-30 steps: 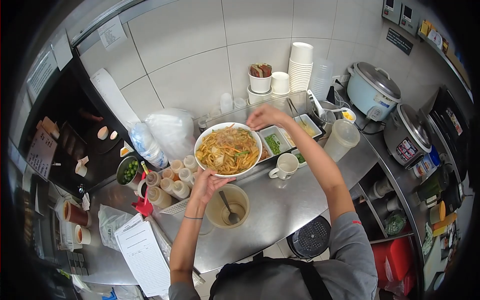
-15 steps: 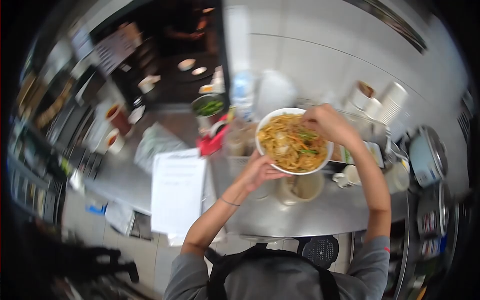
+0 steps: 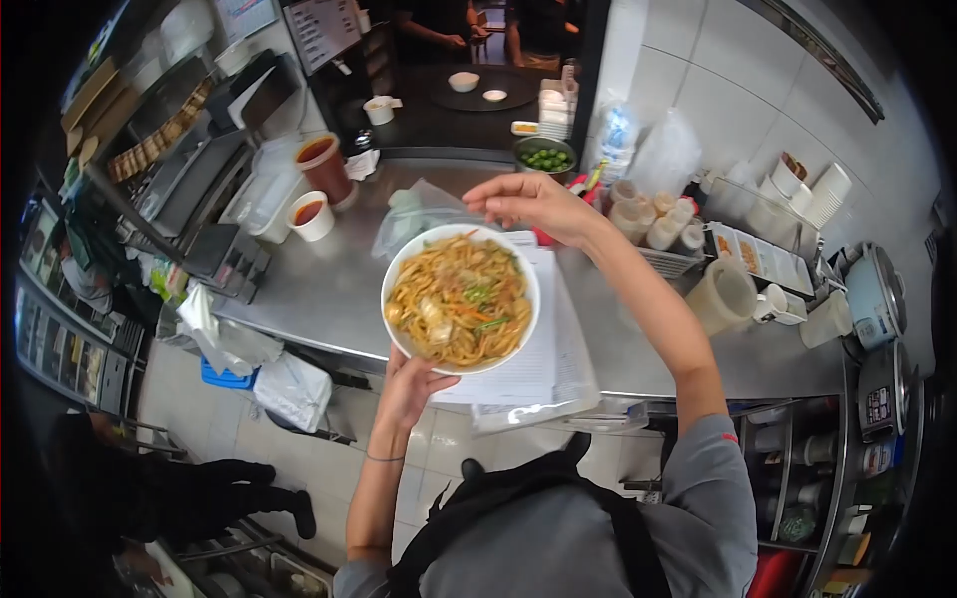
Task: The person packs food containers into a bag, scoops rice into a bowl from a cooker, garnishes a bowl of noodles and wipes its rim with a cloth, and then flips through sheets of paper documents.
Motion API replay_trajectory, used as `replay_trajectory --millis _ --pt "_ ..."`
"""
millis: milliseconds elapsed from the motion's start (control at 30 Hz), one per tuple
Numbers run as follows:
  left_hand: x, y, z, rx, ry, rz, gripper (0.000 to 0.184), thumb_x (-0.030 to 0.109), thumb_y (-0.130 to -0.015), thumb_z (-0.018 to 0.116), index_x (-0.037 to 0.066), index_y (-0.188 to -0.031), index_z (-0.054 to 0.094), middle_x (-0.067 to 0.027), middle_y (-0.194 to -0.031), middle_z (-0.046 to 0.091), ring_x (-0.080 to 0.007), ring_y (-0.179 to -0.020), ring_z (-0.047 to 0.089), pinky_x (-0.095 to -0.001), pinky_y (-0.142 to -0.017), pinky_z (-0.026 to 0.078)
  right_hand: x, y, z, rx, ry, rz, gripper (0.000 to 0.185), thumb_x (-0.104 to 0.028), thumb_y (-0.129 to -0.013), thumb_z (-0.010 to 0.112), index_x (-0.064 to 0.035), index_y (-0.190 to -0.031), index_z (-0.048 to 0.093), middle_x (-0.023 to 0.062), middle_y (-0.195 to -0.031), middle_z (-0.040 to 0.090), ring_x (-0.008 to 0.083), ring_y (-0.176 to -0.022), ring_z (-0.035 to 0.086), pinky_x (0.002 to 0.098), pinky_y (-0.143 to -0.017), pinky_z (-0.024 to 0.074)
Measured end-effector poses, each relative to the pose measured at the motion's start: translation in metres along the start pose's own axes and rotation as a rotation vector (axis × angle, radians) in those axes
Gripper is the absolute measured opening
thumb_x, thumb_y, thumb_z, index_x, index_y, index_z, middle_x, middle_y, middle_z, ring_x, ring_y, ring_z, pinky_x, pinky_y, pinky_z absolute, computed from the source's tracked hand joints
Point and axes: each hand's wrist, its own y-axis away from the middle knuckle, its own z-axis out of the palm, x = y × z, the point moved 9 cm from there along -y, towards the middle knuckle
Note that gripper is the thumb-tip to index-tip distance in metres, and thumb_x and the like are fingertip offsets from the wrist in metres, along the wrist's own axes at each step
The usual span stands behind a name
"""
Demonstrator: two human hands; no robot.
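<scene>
My left hand [image 3: 407,391] holds a white bowl [image 3: 535,299] from below, at its lower left rim, above the counter. Stir-fried noodles [image 3: 459,304] fill the bowl, with bits of green and orange among them. Just past the bowl's upper right rim, my right hand [image 3: 533,206] hovers with its fingers stretched out and slightly curled. Nothing shows between them. Beneath the bowl lie printed paper sheets [image 3: 548,329] and a clear plastic sleeve [image 3: 576,384].
A steel counter [image 3: 309,289] carries red sauce tubs [image 3: 324,171], a pot of greens [image 3: 545,157], squeeze bottles [image 3: 658,224] and a topping tray [image 3: 763,259]. Behind is a pass-through with people beyond it. A person in dark clothes [image 3: 189,488] is at lower left.
My view has swung left, and the bowl has moved left along the counter in my left hand. My right hand has lifted off the noodles to beyond the rim, its fingers extended.
</scene>
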Motion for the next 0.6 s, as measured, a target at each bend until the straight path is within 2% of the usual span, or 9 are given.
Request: replay_trajectory --millis 33,133,267,367,433,533,600 --pt "0.009 0.012 -0.03 0.048 0.008 0.027 0.063 0.003 -0.081 0.046 0.012 -0.136 0.016 -0.0211 -0.119 0.05 -0.0318 -0.09 0.064 -0.0385 -0.07 0.059 0.01 -0.014 0.01 0.042 -0.099 0.025 0.028 -0.023 -0.087 0.058 -0.0078 -0.11 0.061 0.0036 -0.103 0.062 0.0074 -0.086 0.055 0.0227 -0.072 0.0433" --pt "0.025 0.041 -0.1 0.128 0.052 0.052 0.061 0.004 -0.083 0.045 0.012 -0.136 0.017 -0.0208 -0.115 0.053 -0.0311 -0.087 0.065 -0.0372 -0.068 0.059 0.037 -0.037 0.029 0.11 -0.103 0.076 0.028 -0.024 -0.089 0.057 -0.0073 -0.111 0.06 0.0031 -0.102 0.061 0.0082 -0.085 0.055 0.0228 -0.072 0.0434" --pt "0.014 0.027 -0.175 0.238 0.176 0.07 0.065 0.003 -0.082 0.048 0.013 -0.136 0.015 -0.0206 -0.116 0.053 -0.031 -0.088 0.065 -0.0347 -0.065 0.06 0.093 -0.048 0.042 0.09 -0.204 0.146 0.028 -0.023 -0.091 0.053 -0.0057 -0.112 0.058 0.0046 -0.104 0.06 0.0104 -0.085 0.056 0.0255 -0.074 0.0449" --pt "0.011 0.01 -0.208 0.219 0.253 0.039 0.067 0.003 -0.081 0.049 0.015 -0.137 0.015 -0.0215 -0.119 0.051 -0.0322 -0.09 0.064 -0.0353 -0.066 0.06 0.133 -0.039 0.023 0.209 -0.126 0.231 0.027 -0.023 -0.09 0.053 -0.0082 -0.111 0.06 0.0031 -0.1 0.062 0.0098 -0.084 0.057 0.0243 -0.071 0.0444" --pt "0.004 -0.008 -0.242 0.206 0.29 0.007 0.067 0.004 -0.081 0.05 0.016 -0.137 0.016 -0.0211 -0.123 0.048 -0.0343 -0.091 0.063 -0.0369 -0.069 0.059 0.16 -0.04 0.011 0.233 0.062 0.331 0.028 -0.024 -0.092 0.051 -0.008 -0.113 0.059 0.0036 -0.097 0.064 0.011 -0.084 0.059 0.0256 -0.07 0.045" --pt "0.008 -0.04 -0.284 0.217 0.218 -0.027 0.068 0.003 -0.08 0.05 0.017 -0.138 0.016 -0.0193 -0.126 0.046 -0.0351 -0.095 0.061 -0.037 -0.069 0.059 0.186 -0.072 -0.001 0.286 0.153 0.307 0.031 -0.026 -0.092 0.049 -0.0069 -0.115 0.057 0.0044 -0.097 0.065 0.0124 -0.086 0.061 0.0252 -0.073 0.045" --pt "0.011 -0.055 -0.302 0.192 0.182 -0.052 0.069 0.003 -0.08 0.05 0.017 -0.138 0.015 -0.0187 -0.126 0.046 -0.0346 -0.097 0.061 -0.0371 -0.07 0.059 0.195 -0.117 0.003 0.307 0.16 0.154 0.031 -0.024 -0.093 0.047 -0.0058 -0.116 0.056 0.0063 -0.101 0.064 0.0142 -0.091 0.061 0.0275 -0.075 0.0454"
